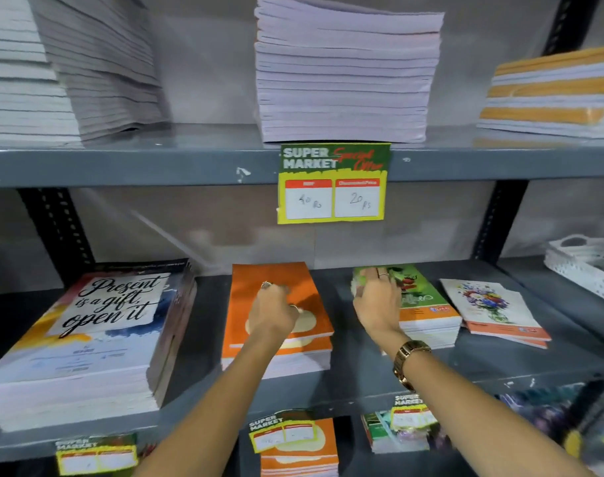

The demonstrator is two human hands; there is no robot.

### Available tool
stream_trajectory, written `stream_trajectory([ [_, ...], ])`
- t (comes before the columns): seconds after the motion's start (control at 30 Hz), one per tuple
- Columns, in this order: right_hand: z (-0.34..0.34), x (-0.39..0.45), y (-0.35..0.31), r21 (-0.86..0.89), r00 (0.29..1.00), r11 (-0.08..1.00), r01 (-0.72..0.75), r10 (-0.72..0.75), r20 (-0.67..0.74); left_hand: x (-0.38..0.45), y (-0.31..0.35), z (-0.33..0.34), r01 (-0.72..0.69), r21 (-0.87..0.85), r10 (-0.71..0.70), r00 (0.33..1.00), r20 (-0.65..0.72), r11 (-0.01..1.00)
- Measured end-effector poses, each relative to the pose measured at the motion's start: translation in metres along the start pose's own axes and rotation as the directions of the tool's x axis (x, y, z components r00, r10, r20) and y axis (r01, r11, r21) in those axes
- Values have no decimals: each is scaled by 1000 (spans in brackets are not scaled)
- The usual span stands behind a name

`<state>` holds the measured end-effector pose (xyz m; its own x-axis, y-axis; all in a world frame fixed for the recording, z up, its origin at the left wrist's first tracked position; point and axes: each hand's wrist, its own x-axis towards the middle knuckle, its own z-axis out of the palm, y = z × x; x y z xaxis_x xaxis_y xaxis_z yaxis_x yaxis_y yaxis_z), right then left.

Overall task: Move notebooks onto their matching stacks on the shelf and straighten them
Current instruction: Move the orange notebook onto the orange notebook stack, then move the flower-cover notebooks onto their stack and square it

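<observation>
On the middle shelf [362, 380] stand several notebook stacks. My left hand [274, 313] rests flat on the top cover of the orange stack [307, 287], fingers pointing away. My right hand [376, 301], with a watch on the wrist, lies on the left part of the green stack [421, 297], covering its far left corner. A tall stack with the "Present is a gift, open it" cover [111, 308] sits at the left. A thin floral stack [493, 308] lies at the right. Whether either hand grips a notebook is unclear.
The upper shelf [156, 163] holds tall piles of notebooks [345, 74] seen edge-on, and a price tag [333, 182] hangs from its front. A white basket [586, 263] stands at the far right. Below, more orange notebooks [300, 452] and tags show.
</observation>
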<state>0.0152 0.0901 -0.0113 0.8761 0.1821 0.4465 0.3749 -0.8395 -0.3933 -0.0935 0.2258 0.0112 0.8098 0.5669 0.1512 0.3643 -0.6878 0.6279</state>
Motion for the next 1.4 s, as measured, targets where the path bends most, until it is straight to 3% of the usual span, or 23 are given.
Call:
stream_trajectory([
  [0.27,-38,15,112,-170,996,983,-71,62,-60,1,78,69,-203,-15,204,978,50,979],
  [0.47,-58,22,185,-268,977,939,-213,200,-75,-3,129,118,-279,-82,288,950,118,957],
  [0.87,-66,25,291,-145,877,873,-466,477,54,-5,206,212,-467,3,455,861,226,884],
  [1.1,-60,32,325,-123,817,825,-551,564,123,-6,230,264,-535,119,456,800,389,836],
  [1.23,-54,45,330,-114,758,776,-621,631,166,-11,228,294,-527,173,389,777,496,832],
  [1.4,-45,55,328,-210,745,757,-618,650,149,-17,210,316,-550,218,377,762,526,806],
])
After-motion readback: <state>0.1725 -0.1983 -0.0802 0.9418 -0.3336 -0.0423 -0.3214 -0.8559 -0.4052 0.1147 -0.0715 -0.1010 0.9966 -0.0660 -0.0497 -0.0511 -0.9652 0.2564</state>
